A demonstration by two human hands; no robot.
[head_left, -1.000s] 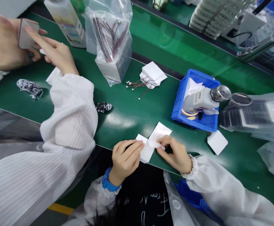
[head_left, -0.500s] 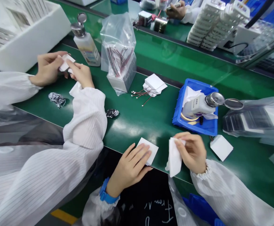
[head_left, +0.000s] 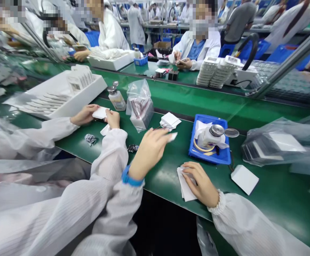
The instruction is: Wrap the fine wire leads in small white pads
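Note:
My left hand (head_left: 151,149) is lifted over the green table (head_left: 168,167) and reaches toward a small stack of white squares (head_left: 170,121) with red wires beside it. A small white piece (head_left: 173,136) sits at its fingertips; the hand is blurred. My right hand (head_left: 201,183) rests flat on a folded white cloth (head_left: 184,185) near the table's front edge, fingers spread.
A blue tray (head_left: 220,156) holds a dispenser bottle (head_left: 210,137). A white square (head_left: 244,179) lies to its right, plastic-bagged parts (head_left: 279,144) beyond. A co-worker's hands (head_left: 111,118) hold a white piece at left, near a bottle (head_left: 116,96), a bag of wires (head_left: 140,105) and a white bin (head_left: 64,94).
My left hand left the white square at the table's edge and rose toward the stack. My right hand laid the cloth down and flattened on it. The view tilted up.

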